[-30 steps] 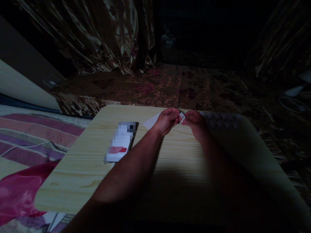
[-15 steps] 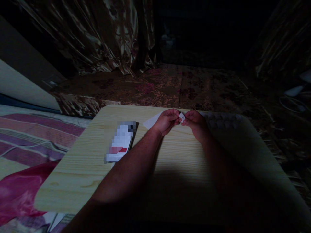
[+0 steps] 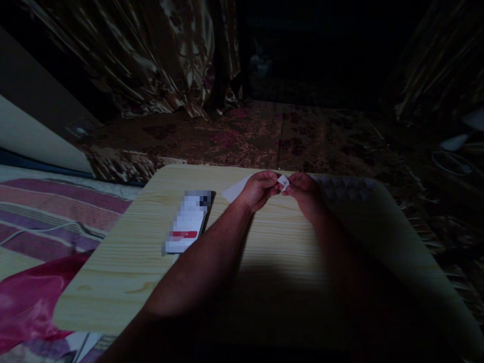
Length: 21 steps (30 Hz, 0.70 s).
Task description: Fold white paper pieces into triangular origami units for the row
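My left hand [image 3: 259, 189] and my right hand [image 3: 305, 192] meet over the far part of a light wooden table [image 3: 151, 262]. Both pinch a tiny white piece [image 3: 283, 181] between their fingertips. Under the left hand lies a white sheet of paper [image 3: 234, 191], partly hidden. A phone [image 3: 188, 222] with a lit screen rests flat on the table, left of my left forearm.
A patterned dark carpet [image 3: 264, 136] stretches beyond the table, with shiny floral curtains [image 3: 151, 55] behind it. Striped bedding [image 3: 49, 217] and a pink cloth [image 3: 30, 297] lie to the left. White cables [image 3: 451, 156] lie at the far right. The room is dim.
The tiny white piece has turned slightly between my fingertips. Both hands stay in the same place.
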Tool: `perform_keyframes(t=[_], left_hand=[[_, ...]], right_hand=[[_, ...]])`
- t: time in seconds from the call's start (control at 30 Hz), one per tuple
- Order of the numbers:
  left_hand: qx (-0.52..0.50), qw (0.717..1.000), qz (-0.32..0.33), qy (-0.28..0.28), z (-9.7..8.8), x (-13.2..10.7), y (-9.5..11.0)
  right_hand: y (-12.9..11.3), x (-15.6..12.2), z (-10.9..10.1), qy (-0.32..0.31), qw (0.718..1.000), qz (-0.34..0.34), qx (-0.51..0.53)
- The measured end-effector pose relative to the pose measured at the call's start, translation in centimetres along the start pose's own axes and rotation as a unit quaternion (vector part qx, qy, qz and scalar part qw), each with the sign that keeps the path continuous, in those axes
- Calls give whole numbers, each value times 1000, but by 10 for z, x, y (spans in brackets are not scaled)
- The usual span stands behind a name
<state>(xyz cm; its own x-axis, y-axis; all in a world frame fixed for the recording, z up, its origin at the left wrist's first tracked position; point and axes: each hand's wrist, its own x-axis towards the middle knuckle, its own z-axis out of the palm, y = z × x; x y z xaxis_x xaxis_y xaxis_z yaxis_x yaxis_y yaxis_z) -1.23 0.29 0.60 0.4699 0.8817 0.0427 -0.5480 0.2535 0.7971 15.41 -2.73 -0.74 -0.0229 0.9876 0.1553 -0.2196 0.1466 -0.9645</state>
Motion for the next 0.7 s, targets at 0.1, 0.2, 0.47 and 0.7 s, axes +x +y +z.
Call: perform_keyframes(t=[0.1, 0.2, 0.47, 0.7], left_hand=[[-4, 1000, 2, 1, 1, -1, 1], [-7, 1000, -1, 3, 1, -1, 1], [-3, 1000, -14, 16, 3, -4, 1], [13, 1000, 5, 6, 1, -4, -1]], right_hand=[[0, 0, 1, 14, 1000, 3, -4], [-2, 0, 2, 26, 1000, 5, -5], [-5, -4, 5, 21, 1000, 1, 13], [-1, -1, 3, 19, 1000, -1, 18]])
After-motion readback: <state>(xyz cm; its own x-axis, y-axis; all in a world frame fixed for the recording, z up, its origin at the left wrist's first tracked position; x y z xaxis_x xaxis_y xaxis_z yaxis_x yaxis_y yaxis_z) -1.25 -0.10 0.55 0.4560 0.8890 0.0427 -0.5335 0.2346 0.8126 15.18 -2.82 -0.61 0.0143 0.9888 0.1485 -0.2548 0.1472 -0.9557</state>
